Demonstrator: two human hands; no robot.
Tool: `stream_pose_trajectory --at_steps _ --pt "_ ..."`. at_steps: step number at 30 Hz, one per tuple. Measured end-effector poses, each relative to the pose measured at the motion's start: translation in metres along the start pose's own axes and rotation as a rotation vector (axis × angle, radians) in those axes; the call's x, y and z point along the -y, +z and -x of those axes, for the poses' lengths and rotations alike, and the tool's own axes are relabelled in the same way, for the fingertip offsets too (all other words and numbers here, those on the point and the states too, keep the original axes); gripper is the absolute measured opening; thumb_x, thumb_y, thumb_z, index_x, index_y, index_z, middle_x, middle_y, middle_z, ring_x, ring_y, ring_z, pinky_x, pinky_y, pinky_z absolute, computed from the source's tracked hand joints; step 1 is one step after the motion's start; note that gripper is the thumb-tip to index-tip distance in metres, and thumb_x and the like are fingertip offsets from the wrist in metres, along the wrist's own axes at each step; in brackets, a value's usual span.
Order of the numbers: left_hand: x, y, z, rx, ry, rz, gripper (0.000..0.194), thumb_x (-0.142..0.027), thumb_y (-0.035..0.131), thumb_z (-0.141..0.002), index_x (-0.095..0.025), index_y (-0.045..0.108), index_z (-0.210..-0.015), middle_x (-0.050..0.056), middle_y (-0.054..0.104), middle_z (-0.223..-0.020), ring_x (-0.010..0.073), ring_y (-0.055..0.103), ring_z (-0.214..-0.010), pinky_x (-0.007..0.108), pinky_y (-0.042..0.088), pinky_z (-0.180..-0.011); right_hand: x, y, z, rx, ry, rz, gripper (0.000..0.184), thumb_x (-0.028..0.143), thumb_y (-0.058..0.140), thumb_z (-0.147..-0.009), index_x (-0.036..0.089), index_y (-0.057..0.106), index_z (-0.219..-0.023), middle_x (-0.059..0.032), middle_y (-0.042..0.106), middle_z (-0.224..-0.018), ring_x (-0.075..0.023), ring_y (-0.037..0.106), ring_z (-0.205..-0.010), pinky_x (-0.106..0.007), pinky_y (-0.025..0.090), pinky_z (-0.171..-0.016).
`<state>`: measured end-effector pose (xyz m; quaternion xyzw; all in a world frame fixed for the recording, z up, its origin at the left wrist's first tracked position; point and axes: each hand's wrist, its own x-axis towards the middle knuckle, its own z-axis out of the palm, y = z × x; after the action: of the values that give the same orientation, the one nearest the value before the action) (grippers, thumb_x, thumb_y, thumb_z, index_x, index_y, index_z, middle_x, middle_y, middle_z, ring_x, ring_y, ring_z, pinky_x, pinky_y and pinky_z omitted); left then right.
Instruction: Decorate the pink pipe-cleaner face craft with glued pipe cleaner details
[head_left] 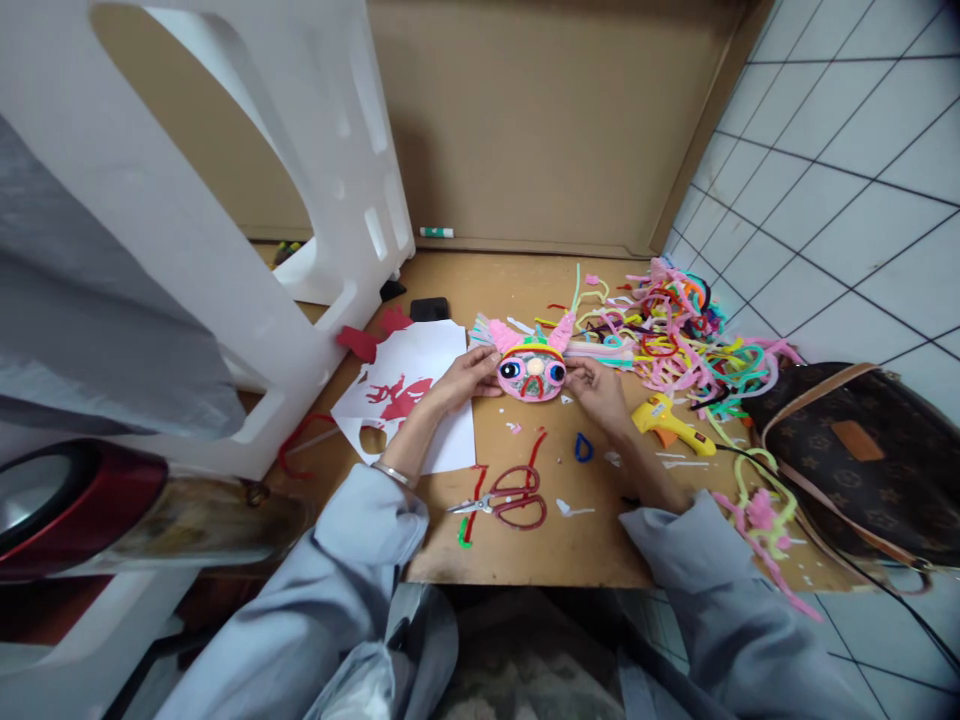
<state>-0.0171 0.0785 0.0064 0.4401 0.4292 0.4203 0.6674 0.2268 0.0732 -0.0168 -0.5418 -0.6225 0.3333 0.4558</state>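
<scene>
**While holding pink craft face over mid-table, using both hands**

Grasping left edge of it with left hand, thumb and fingers closed on rim. Grasping opposite edge with right hand, fingertips at rim beside the eye. Facing upward, showing two big eyes, pale round nose, red mouth, yellow-edged band over brow, two fuzzy pink ears. Cannot tell if resting on table or lifted slightly.

Right of craft face: see bundle of pale fuzzy stems, running into big tangled heap of coloured stems. Note yellow glue gun lying near right forearm, with dark cord trailing past brown bag.

Nearer the body: see red-handled scissors lying flat, blades pointing left, with red strips around and partly under. Note small blue loop between scissors and right forearm.

Left side: see white paper partly under left forearm, with ragged cut edge, a hole and red shapes on it. Spot black flat object just beyond paper.
</scene>
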Motion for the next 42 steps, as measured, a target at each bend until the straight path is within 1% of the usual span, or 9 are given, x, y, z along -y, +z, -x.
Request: stream_pose_trajectory --at_steps 6,12,16,23,27,31,34,38,42 --pt "-0.003 0.002 0.003 0.002 0.010 -0.028 0.051 -0.055 0.083 -0.068 -0.017 0.059 -0.092 0.000 0.065 -0.080 0.0094 0.066 -0.067 0.023 0.059 -0.065 -0.002 0.001 0.000 -0.028 -0.011 0.018 0.029 0.032 0.058 -0.071 0.018 0.070 -0.095 0.0033 0.060 -0.057 -0.0154 0.053 -0.054 -0.028 0.042 -0.055" --pt "-0.003 0.003 0.004 0.002 0.018 -0.062 0.061 -0.063 0.084 -0.059 -0.017 0.060 -0.090 0.000 0.064 -0.080 0.0102 0.065 -0.069 0.023 0.059 -0.063 0.000 -0.003 0.000 -0.063 -0.006 0.097 0.031 0.031 0.059 -0.072 0.018 0.071 -0.098 0.0003 0.066 -0.063 -0.0176 0.057 -0.056 -0.031 0.044 -0.059" --pt "-0.001 0.001 0.002 -0.014 0.013 -0.076 0.060 -0.064 0.081 -0.063 -0.017 0.061 -0.092 0.002 0.066 -0.084 0.0118 0.066 -0.072 0.024 0.059 -0.065 0.002 -0.005 0.000 -0.112 -0.046 0.161 0.029 0.029 0.058 -0.074 0.019 0.071 -0.098 -0.0009 0.068 -0.066 -0.0186 0.059 -0.059 -0.031 0.045 -0.061" --pt "-0.002 -0.002 0.001 -0.029 0.010 -0.072 0.057 -0.061 0.081 -0.067 -0.017 0.061 -0.096 0.002 0.066 -0.085 0.0116 0.065 -0.071 0.026 0.059 -0.066 0.011 -0.009 0.005 -0.192 -0.077 0.315 0.012 0.026 0.057 -0.075 0.022 0.067 -0.079 -0.0023 0.066 -0.064 -0.0188 0.057 -0.059 -0.031 0.042 -0.060" --pt "-0.004 -0.003 0.002 -0.061 0.005 -0.083 0.054 -0.060 0.079 -0.070 -0.016 0.062 -0.097 0.004 0.067 -0.087 0.0117 0.065 -0.072 0.025 0.057 -0.064 0.016 -0.010 0.006 -0.211 -0.097 0.377 0.011 0.020 0.053 -0.070 0.022 0.063 -0.074 -0.0018 0.062 -0.063 -0.0183 0.054 -0.059 -0.031 0.041 -0.061" --pt "-0.006 -0.003 0.003 -0.073 0.001 -0.143 0.057 -0.062 0.081 -0.066 -0.016 0.063 -0.095 0.004 0.066 -0.084 0.0131 0.064 -0.073 0.025 0.056 -0.063 0.020 -0.009 0.008 -0.207 -0.113 0.434 0.005 0.020 0.055 -0.071 0.023 0.059 -0.070 -0.0013 0.060 -0.061 -0.0176 0.052 -0.058 -0.031 0.039 -0.060" --pt "-0.008 -0.003 0.003 -0.117 0.017 -0.214 0.056 -0.063 0.080 -0.065 -0.016 0.063 -0.089 0.004 0.065 -0.080 0.0131 0.061 -0.070 0.025 0.053 -0.060 0.024 -0.011 0.009 -0.224 -0.103 0.472 0.007 0.024 0.057 -0.074 0.023 0.056 -0.068 -0.0019 0.060 -0.064 -0.0178 0.052 -0.060 -0.031 0.038 -0.061" --pt "-0.007 -0.003 0.003 -0.197 0.053 -0.310 0.047 -0.061 0.072 -0.074 -0.017 0.057 -0.073 0.002 0.060 -0.068 0.0126 0.056 -0.061 0.024 0.046 -0.053 0.024 -0.016 0.008 -0.238 -0.090 0.555 0.018 0.032 0.056 -0.083 0.023 0.052 -0.068 -0.0040 0.060 -0.068 -0.0196 0.051 -0.065 -0.032 0.035 -0.063" --pt "-0.004 -0.003 0.001 -0.317 0.220 -0.423 0.040 -0.049 0.062 -0.087 -0.019 0.048 -0.063 -0.002 0.051 -0.055 0.0105 0.047 -0.051 0.023 0.038 -0.050 0.018 -0.018 0.007 -0.213 -0.141 0.655 0.020 0.030 0.050 -0.089 0.022 0.057 -0.071 -0.0077 0.063 -0.074 -0.0220 0.052 -0.070 -0.032 0.034 -0.066"
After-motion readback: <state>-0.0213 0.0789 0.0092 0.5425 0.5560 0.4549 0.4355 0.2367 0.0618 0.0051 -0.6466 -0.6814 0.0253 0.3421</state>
